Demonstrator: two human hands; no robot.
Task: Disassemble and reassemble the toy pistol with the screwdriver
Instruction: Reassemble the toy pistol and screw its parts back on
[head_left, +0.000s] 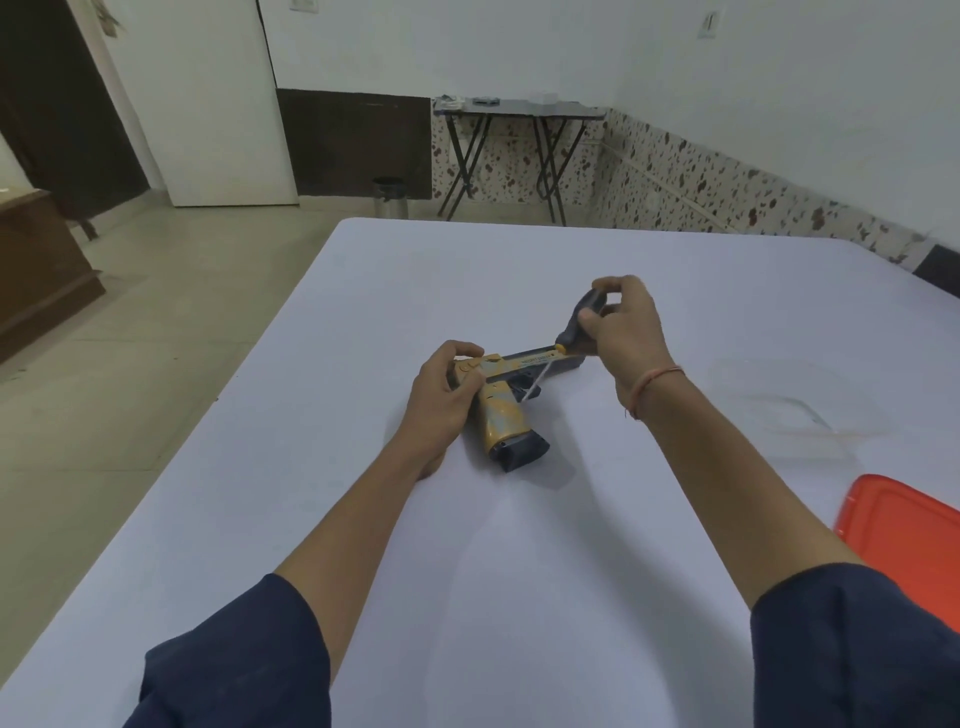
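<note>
A yellow and dark grey toy pistol (506, 415) lies on its side in the middle of the white table (363, 338), grip toward me, barrel pointing right. My left hand (444, 395) grips its rear end and holds it down. My right hand (621, 325) pinches the dark handle of the screwdriver (576, 325) from above. The thin metal shaft slants down and left, with its tip on the pistol's body near the trigger.
An orange lid (904, 535) lies at the table's right edge. A clear plastic container (784, 410) sits just beyond it, hard to make out. Past the table stand a folding side table (519, 111) and a metal bin (390, 198) on the floor.
</note>
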